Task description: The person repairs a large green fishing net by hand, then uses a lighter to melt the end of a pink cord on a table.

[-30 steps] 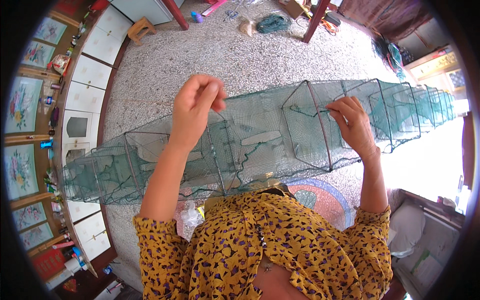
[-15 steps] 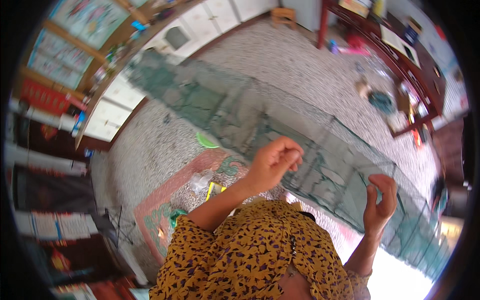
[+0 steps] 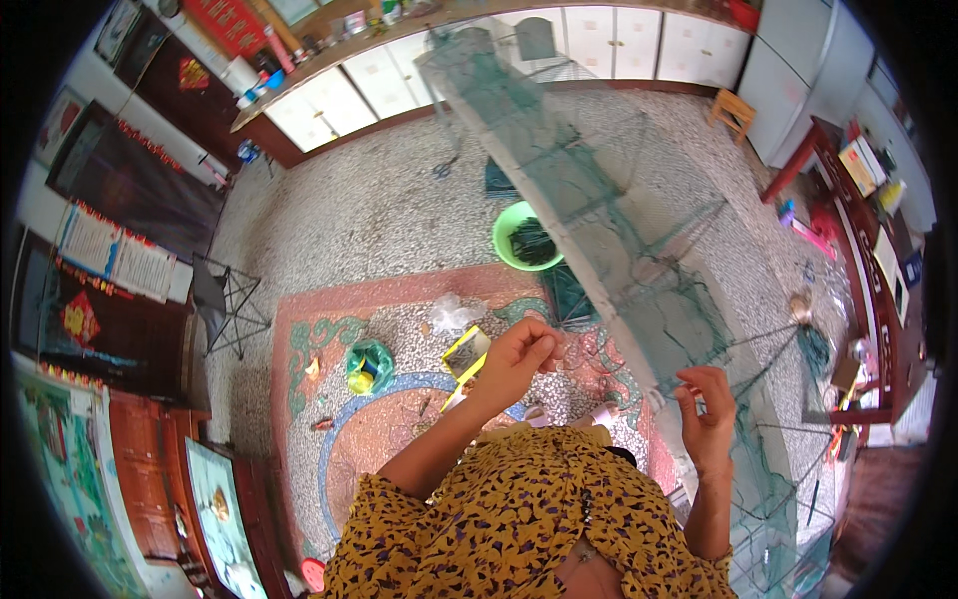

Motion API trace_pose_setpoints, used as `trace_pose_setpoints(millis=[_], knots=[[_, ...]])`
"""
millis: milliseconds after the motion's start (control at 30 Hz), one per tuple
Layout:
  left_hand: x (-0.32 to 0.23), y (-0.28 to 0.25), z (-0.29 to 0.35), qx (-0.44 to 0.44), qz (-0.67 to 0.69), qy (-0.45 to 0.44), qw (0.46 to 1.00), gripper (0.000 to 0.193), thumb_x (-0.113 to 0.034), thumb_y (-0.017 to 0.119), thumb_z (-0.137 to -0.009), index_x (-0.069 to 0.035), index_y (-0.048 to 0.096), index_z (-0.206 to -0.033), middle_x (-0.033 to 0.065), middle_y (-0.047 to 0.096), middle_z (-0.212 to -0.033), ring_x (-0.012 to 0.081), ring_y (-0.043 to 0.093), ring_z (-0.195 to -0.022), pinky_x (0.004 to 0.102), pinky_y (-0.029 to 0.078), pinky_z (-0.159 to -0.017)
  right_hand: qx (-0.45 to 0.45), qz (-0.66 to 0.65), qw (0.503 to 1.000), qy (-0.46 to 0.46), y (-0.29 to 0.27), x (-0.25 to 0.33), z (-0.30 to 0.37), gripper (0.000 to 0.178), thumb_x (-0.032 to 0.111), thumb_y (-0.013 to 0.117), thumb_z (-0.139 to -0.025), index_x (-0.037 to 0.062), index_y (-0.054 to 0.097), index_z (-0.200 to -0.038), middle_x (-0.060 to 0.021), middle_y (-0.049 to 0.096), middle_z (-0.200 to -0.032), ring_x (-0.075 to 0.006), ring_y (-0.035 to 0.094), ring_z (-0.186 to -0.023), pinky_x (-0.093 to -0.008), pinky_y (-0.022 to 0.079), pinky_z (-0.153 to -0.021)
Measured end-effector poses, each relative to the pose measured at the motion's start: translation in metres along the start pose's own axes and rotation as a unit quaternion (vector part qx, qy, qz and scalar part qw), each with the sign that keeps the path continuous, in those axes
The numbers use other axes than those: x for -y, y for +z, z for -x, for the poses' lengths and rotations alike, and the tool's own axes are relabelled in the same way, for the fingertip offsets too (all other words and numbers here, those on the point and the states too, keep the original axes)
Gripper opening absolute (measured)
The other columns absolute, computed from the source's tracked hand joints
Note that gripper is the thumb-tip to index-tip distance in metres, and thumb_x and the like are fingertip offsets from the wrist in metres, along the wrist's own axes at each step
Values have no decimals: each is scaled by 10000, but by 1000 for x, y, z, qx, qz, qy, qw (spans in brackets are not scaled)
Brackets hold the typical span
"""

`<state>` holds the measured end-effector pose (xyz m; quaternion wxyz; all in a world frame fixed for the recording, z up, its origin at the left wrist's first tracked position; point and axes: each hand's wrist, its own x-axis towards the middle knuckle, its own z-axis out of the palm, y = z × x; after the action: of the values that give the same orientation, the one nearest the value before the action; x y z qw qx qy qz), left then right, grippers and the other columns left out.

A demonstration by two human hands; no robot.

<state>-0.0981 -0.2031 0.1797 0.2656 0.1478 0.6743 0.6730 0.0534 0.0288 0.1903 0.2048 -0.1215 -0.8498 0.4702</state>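
My left hand [image 3: 521, 361] is closed, thumb pressed against the curled fingers, over the patterned floor. Anything held in it is too small or hidden to see. To its right, my right hand [image 3: 707, 414] has bent fingers with a gap between thumb and fingertips; nothing shows in it. Behind the right hand stretches a long green mesh net trap [image 3: 639, 270] with dark frames, running from the far cabinets down to the lower right. Whether the right hand touches its pale near edge I cannot tell.
Beside the net sits a light green basin [image 3: 507, 232] holding dark pieces. Scissors [image 3: 445, 168] lie farther off. Near my left arm are a yellow box [image 3: 465, 351], a clear plastic bag [image 3: 454, 313] and a green bag-lined bin [image 3: 369, 367]. A folding stool [image 3: 228, 304] stands left, a dark red table [image 3: 848, 220] right.
The view has swung round, bringing the basin, scissors and more floor into sight. My right hand now appears closer to my left; the left keeps its closed shape.
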Motion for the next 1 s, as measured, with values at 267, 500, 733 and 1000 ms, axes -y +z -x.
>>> trace_pose_setpoints(millis=[267, 500, 733, 1000], knots=[[-21, -36, 43, -204, 5, -2, 979, 101, -105, 488, -917, -24, 547, -928, 36, 587, -776, 88, 530, -658, 233, 450, -624, 191, -38, 980, -46, 40, 1, -59, 153, 44, 624, -787, 58, 605, -938, -92, 572, -918, -246, 589, -778, -311, 474, -638], [-11, -40, 68, -370, -7, -20, 929, 122, -130, 498, -914, -27, 562, -915, 31, 581, -749, 90, 519, -646, 227, 438, -617, 302, -51, 945, -110, 92, -12, -133, 181, 107, 620, -802, 70, 590, -976, -90, 567, -908, -263, 582, -748, -318, 470, -650], [-17, -47, 15, -396, -12, -36, 918, 125, -141, 513, -911, -27, 565, -916, 26, 581, -761, 88, 513, -639, 221, 435, -610, 339, -96, 930, -108, 144, -16, -213, 204, 154, 613, -822, 57, 578, -998, -98, 553, -915, -232, 585, -727, -317, 468, -663], [-42, -42, -93, -271, -72, -33, 959, 108, -98, 510, -904, -9, 564, -931, 44, 597, -771, 89, 532, -659, 223, 449, -626, 308, -145, 938, -63, 124, -13, -244, 224, 113, 599, -813, 59, 572, -1029, -126, 568, -960, -250, 601, -758, -324, 475, -687]])
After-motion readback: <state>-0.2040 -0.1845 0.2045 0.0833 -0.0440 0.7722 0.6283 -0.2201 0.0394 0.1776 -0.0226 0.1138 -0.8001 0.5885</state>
